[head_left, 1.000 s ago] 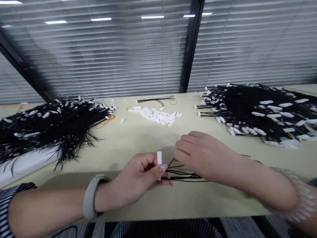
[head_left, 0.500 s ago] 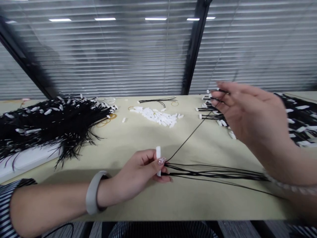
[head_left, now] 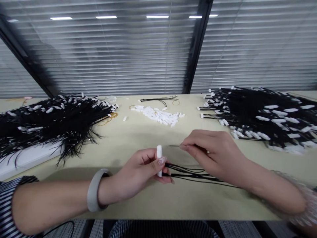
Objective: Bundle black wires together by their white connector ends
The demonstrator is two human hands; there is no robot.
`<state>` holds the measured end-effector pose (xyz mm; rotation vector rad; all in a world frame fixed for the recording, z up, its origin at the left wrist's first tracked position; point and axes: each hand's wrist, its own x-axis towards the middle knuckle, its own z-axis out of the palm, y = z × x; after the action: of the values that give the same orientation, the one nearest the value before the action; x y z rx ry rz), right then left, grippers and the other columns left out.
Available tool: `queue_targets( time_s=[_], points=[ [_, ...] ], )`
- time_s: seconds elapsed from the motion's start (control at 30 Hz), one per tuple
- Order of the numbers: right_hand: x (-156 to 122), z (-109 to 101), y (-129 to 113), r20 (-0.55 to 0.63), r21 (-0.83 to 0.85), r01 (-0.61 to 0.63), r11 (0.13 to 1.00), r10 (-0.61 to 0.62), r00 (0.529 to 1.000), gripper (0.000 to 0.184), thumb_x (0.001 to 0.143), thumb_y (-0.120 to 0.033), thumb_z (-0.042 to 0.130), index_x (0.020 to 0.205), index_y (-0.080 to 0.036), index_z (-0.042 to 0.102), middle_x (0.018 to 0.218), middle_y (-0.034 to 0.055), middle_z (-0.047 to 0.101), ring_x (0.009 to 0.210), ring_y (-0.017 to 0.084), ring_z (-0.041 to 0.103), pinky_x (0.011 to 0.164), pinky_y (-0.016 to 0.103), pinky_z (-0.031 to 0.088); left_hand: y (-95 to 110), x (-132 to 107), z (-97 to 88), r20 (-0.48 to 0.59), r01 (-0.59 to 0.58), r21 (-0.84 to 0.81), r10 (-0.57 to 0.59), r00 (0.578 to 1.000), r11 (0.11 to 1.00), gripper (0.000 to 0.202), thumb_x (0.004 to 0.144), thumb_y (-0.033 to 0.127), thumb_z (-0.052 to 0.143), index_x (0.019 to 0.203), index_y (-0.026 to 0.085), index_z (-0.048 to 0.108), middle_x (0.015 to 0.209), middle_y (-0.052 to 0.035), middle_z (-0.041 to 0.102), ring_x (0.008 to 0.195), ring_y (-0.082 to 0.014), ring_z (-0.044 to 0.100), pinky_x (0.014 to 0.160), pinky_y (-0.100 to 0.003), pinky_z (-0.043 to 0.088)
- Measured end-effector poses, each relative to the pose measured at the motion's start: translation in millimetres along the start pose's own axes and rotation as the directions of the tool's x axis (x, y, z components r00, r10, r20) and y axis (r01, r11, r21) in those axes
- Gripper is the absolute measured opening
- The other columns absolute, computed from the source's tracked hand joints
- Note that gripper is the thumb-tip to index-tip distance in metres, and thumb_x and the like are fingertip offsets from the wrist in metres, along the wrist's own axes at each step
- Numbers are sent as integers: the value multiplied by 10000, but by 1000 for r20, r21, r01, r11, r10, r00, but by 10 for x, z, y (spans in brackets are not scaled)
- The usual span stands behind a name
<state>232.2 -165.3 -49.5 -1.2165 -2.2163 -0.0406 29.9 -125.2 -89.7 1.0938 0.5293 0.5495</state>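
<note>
My left hand (head_left: 146,167) is closed on a white plastic connector housing (head_left: 159,152), held upright between thumb and fingers. Several black wires (head_left: 190,171) run from the housing and my left fingers to the right, passing beneath my right hand. My right hand (head_left: 213,152) pinches a single black wire (head_left: 174,145) between thumb and forefinger. That wire's thin end points left, a short gap away from the upper part of the housing. How the wires sit in the housing is partly hidden by my left fingers.
Loose white connector housings (head_left: 158,115) lie in a heap at the back middle. A big bundle of black wires with white connectors (head_left: 247,112) covers the right; another wire pile (head_left: 49,119) is at left, partly over a white box (head_left: 32,158). Window blinds (head_left: 123,49) stand behind.
My right hand has come down and left from its raised spot at the right, and now pinches a wire end near the housing. My left hand stays in place.
</note>
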Motion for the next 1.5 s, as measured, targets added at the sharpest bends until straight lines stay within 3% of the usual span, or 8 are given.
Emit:
queue_targets(
  time_s=[0.3,0.5,0.87,1.13,1.2,1.27,1.37,1.5],
  points=[
    [-18,86,9,-42,-10,66,998,-66,997,129,848,-160,462,800,-155,581,669,-9,559,592,61,484,564,182,352,-10,5,7,35,-7,62,5,999,998,244,761,351,625,779,112,580,689,10,577,647,-106,631,674,-266,500],
    [-57,105,37,-109,-219,216,952,-244,964,116,850,-148,465,847,-142,581,740,38,589,675,108,516,578,222,392,22,-2,35,17,20,140,-23,1000,990,243,779,352,602,756,112,574,666,9,573,646,-99,627,655,-234,496],
    [-87,125,-19,5,-378,334,863,-359,933,178,813,-77,430,860,-151,584,720,32,555,636,121,438,547,254,365,38,1,47,99,42,226,-66,993,973,280,787,367,574,684,109,549,659,0,549,613,-100,588,643,-263,504],
    [13,-19,20,-292,-365,173,915,-289,912,166,790,-204,577,945,-152,548,839,62,573,789,146,516,692,283,432,-10,61,-26,18,50,76,-51,999,996,241,769,362,610,776,129,550,676,20,576,619,-106,638,639,-237,501],
    [2,-92,-10,-372,-265,138,954,-233,898,110,775,-205,587,850,-158,521,725,33,542,688,115,501,615,246,412,-6,71,-33,-13,41,18,-40,999,999,236,765,351,619,780,125,549,657,23,580,587,-101,635,610,-228,503],
    [-26,-128,-43,-307,-144,154,978,-192,932,102,799,-196,537,717,-166,484,569,-11,461,535,80,417,502,224,334,0,76,-34,-23,23,-8,-23,999,1000,240,765,350,620,781,119,557,651,17,591,574,-102,634,590,-222,502],
    [-61,-94,-60,-23,-107,139,985,-142,990,260,847,-223,457,597,-157,475,485,-23,397,472,69,341,473,237,252,-1,77,-33,-24,-9,-67,8,1000,998,244,752,349,636,776,117,568,651,11,606,585,-110,641,623,-240,509],
    [-52,-4,-34,184,-38,30,999,-22,983,271,870,-277,436,665,-158,567,584,-9,511,555,70,431,543,227,297,-18,78,-34,13,-28,-152,30,999,988,212,758,319,638,780,115,587,677,0,622,625,-113,646,669,-252,506]
  ],
)
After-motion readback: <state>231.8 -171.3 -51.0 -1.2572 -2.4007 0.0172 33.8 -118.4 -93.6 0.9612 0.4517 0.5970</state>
